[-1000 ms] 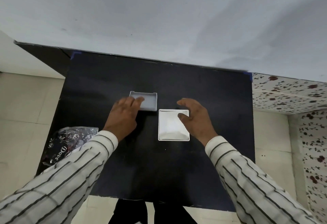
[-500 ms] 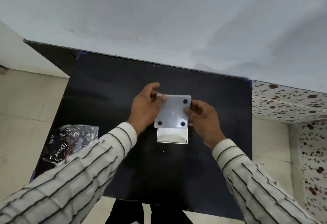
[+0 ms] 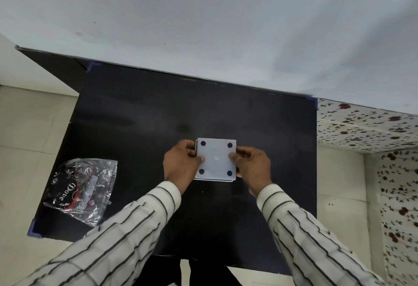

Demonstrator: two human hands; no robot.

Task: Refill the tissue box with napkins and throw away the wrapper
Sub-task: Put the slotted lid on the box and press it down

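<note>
In the head view, the tissue box [image 3: 216, 159] sits a little right of the middle of the black table [image 3: 140, 127], turned bottom up, its white base panel with four dark round feet facing the camera. The left hand [image 3: 182, 164] clasps the left edge, thumb on the panel and fingers curled round the side; its grip is pinching the box. The right hand [image 3: 252, 164] does the same on the right edge, thumb tip pressed on the panel. A thin rim of the body below shows along the near and left edges, so the base looks nearly seated, not quite flush.

The step appears to be closing the base onto the filled body. Done well, that means even downward pressure on both sides, with the corners lined up first, so no napkin gets caught in the seam.

The crumpled clear wrapper [image 3: 82, 192] lies at the table's near left corner, well apart from the box, not yet thrown away.
</note>
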